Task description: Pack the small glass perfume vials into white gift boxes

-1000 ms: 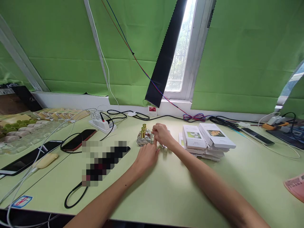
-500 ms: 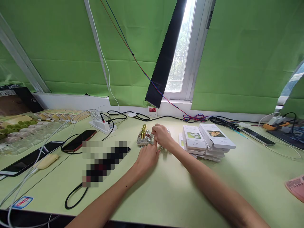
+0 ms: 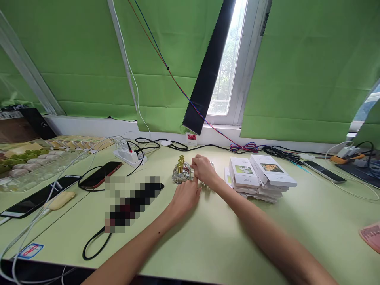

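A pale green table (image 3: 208,237) carries everything. Just right of the glass bottles (image 3: 180,174), which stand mid-table near the far edge, sits a stack of white boxes (image 3: 261,178); left of the bottles lies a power strip (image 3: 130,156). The right hand (image 3: 203,170) curls against the bottles' right side; what it grips is hidden. The left hand (image 3: 185,196) rests in front, fingertips touching the bottles, loosely bent.
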The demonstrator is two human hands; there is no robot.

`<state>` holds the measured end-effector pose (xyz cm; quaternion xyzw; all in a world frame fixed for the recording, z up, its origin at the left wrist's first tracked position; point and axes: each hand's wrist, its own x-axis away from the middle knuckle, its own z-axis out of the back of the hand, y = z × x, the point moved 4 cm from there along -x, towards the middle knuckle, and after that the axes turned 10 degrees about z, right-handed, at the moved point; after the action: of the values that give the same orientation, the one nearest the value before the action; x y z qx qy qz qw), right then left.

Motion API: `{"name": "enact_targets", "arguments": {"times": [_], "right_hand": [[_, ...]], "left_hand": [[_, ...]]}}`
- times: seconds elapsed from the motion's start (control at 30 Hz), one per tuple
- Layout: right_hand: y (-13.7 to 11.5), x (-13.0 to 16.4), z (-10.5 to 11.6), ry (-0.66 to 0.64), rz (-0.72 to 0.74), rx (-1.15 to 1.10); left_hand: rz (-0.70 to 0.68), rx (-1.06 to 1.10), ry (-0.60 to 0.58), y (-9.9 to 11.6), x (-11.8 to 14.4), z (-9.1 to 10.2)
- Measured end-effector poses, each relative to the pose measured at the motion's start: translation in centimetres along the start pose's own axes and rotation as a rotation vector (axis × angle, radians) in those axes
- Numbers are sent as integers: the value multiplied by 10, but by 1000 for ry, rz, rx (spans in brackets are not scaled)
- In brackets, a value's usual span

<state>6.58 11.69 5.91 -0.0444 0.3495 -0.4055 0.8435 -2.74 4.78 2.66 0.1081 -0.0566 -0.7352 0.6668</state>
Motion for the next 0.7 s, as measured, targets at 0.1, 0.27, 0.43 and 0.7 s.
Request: {"name": "enact_targets", "arguments": {"times": [0.1, 0.27, 0.43, 0.7], "right_hand": [[-2, 0, 1, -32, 7, 29], [-5, -1, 1, -59, 23, 55], [-4, 0, 2, -43, 20, 39], [-1, 0, 2, -38, 12, 22]], "left_hand": [[-26, -66, -27, 1, 0, -2], [-47, -112, -21, 2, 0, -3], [-51, -121, -19, 2, 0, -3], [-59, -131, -21, 2, 0, -3]]}}
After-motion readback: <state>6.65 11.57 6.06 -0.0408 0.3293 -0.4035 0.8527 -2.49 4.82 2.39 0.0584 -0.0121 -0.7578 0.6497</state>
